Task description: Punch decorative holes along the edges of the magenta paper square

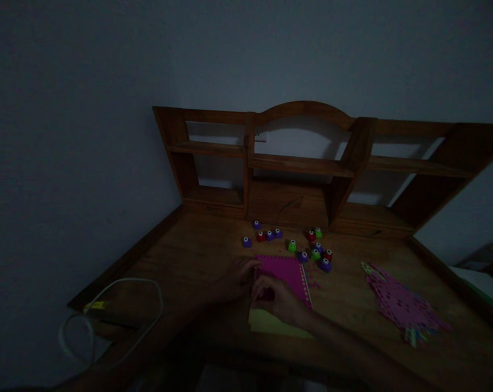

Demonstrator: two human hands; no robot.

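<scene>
The room is dim. A pink sheet of paper point(287, 275) lies on the wooden desk point(197, 256), on top of a yellow sheet point(271, 324). My left hand point(234, 280) rests at the pink sheet's left edge, fingers curled against it. My right hand point(277, 299) sits on the sheet's near left corner, fingers closed round a small dark thing I cannot make out. Several small paper punches point(291, 245) in purple, red and green lie scattered just behind the sheet.
A pile of punched pink sheets point(397, 302) lies at the right of the desk. A wooden shelf unit point(303, 163) stands at the back against the wall. A white cable point(119, 316) loops over the desk's left front corner.
</scene>
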